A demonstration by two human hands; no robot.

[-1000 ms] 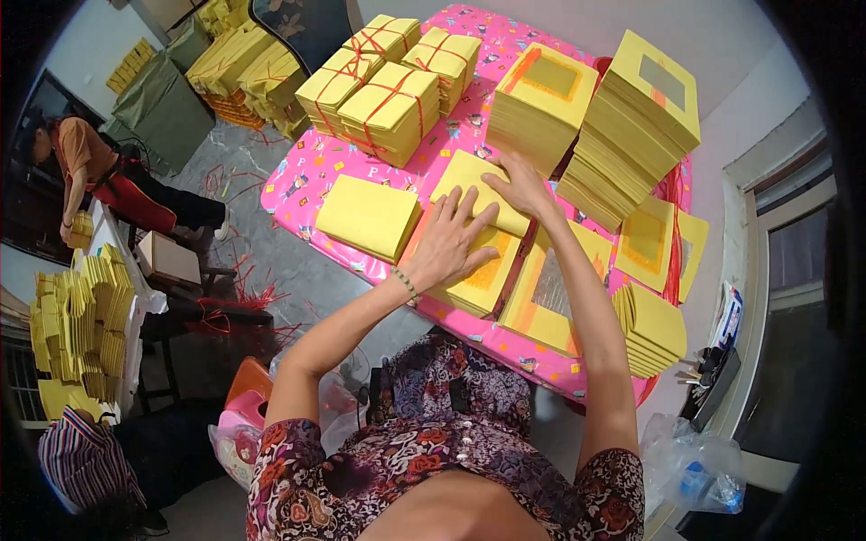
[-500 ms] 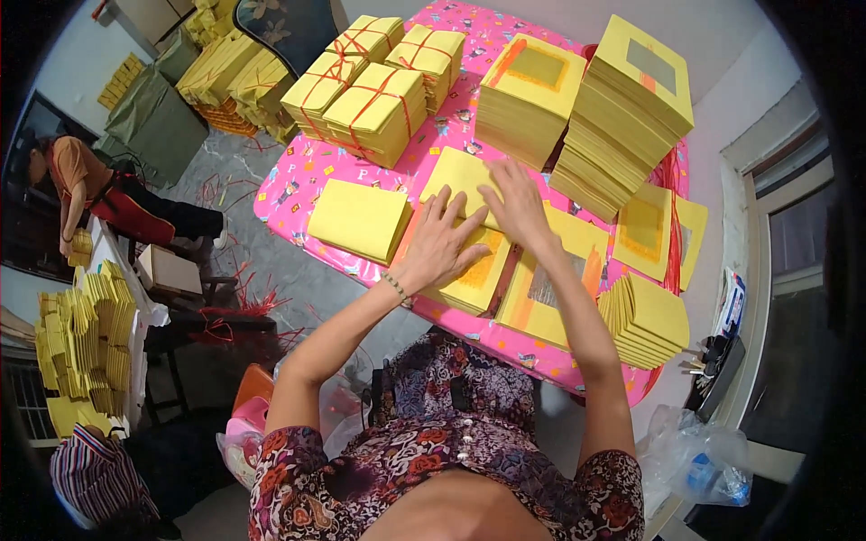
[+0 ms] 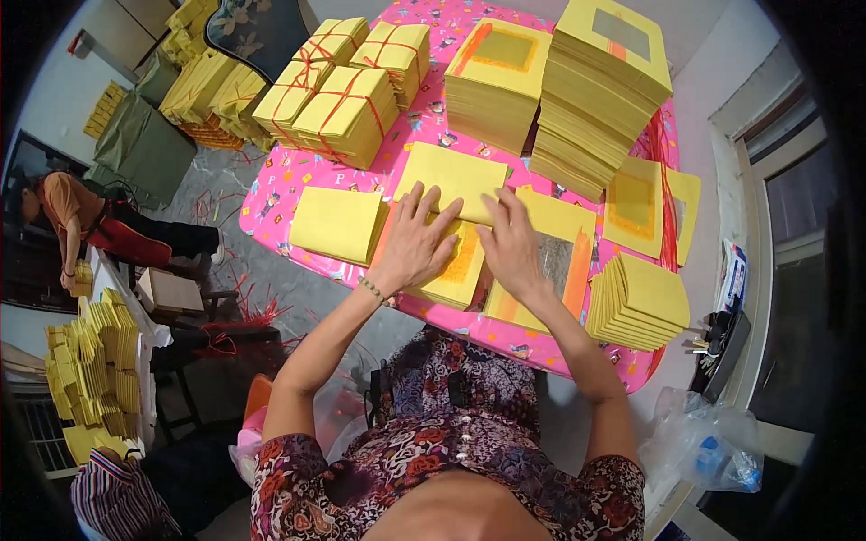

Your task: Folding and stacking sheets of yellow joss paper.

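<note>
Both my hands rest on a yellow paper sheet (image 3: 456, 171) whose upper part is folded over a pile of yellow paper (image 3: 465, 261) with an orange-gold patch. My left hand (image 3: 412, 248) lies flat with fingers spread on the fold's left side. On its right side lies my right hand (image 3: 512, 243), fingers apart and slightly blurred. Beside it is another yellow sheet stack (image 3: 577, 216) with a silver square and orange strip. To the left sits a folded yellow bundle (image 3: 332, 221). A fanned pile of folded yellow papers (image 3: 636, 302) stands at the right.
Tied yellow bundles (image 3: 347, 108) and two tall paper stacks (image 3: 492, 104) (image 3: 591, 117) stand at the back of the pink table (image 3: 271, 194). Red strings (image 3: 669, 216) hang at the right. Another person (image 3: 77, 207) works at a side table on the left.
My right hand has slid down and toward me from the sheet's upper right edge. My left hand stays spread on the paper. The whole view has shifted slightly.
</note>
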